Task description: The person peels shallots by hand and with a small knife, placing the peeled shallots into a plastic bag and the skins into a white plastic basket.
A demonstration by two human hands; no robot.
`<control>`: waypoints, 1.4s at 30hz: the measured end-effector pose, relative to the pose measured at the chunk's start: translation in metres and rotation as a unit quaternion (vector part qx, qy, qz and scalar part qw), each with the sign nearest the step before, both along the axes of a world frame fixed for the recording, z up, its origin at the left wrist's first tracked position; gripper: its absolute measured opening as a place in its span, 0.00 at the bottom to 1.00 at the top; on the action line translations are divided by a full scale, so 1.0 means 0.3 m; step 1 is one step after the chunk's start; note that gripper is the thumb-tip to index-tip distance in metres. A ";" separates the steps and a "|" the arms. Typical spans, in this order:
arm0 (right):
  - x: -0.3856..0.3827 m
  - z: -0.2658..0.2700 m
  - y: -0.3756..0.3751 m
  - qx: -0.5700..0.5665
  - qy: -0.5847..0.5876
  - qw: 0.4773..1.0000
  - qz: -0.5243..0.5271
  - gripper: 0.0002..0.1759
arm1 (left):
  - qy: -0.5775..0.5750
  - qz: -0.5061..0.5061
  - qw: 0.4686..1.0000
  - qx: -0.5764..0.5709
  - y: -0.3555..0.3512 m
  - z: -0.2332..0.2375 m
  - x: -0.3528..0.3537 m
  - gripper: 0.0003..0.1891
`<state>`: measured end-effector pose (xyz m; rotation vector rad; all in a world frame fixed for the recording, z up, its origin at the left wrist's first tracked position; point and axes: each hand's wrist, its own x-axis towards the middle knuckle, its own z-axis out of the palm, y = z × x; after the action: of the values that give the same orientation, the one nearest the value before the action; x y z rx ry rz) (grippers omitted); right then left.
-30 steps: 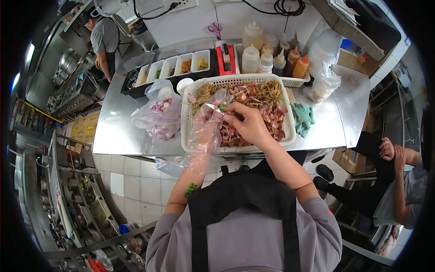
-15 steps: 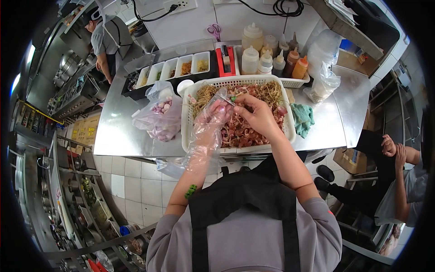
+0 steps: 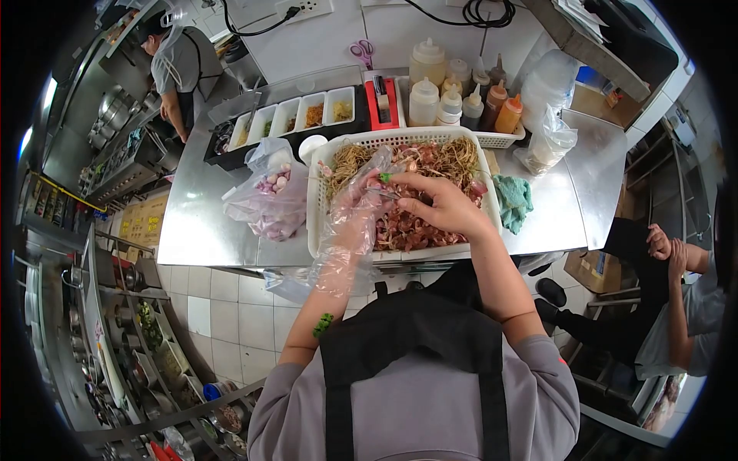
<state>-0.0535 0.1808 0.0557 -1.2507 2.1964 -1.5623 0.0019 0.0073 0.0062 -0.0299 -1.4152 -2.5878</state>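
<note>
My left hand [image 3: 364, 196] wears a loose clear plastic glove and is closed over the left part of a white basket [image 3: 314, 223]; what it grips is too small to make out. My bare right hand [image 3: 438, 201] meets it from the right, index finger and thumb at the left fingertips, around a small thin object I cannot identify. A bit of green [image 3: 384, 177] shows at the right index fingertip. Below both hands the basket holds reddish peelings [image 3: 419, 230], with dry brown roots [image 3: 460, 154] at its upper corners. A plastic bag of peeled shallots [image 3: 270, 184] lies left of the basket.
Sauce bottles [image 3: 423, 101], a red box [image 3: 382, 104] and a tray of condiments [image 3: 314, 112] line the back. A green cloth [image 3: 513, 201] and tied bag [image 3: 550, 142] lie right. One person [image 3: 181, 69] stands far left; another [image 3: 680, 307] is at the right edge.
My right hand has turned flatter, its knuckles lower and further right, with its fingers still at my left hand. The person at the far left has shifted slightly.
</note>
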 end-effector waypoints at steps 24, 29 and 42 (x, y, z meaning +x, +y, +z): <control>0.008 0.014 0.006 0.055 0.029 0.998 -0.019 0.18 | 0.002 0.006 1.000 -0.014 -0.007 -0.023 0.001 0.15; -0.001 0.011 -0.036 0.028 0.048 0.998 -0.032 0.16 | -0.027 0.022 0.999 -0.027 -0.008 0.000 -0.004 0.15; 0.032 -0.022 -0.016 -0.002 0.027 0.998 -0.056 0.17 | -0.008 0.003 1.000 -0.008 0.006 0.012 -0.001 0.15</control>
<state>-0.0440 0.1761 0.0490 -1.2047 2.3349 -1.5910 0.0016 0.0092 0.0099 -0.0068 -1.4410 -2.5781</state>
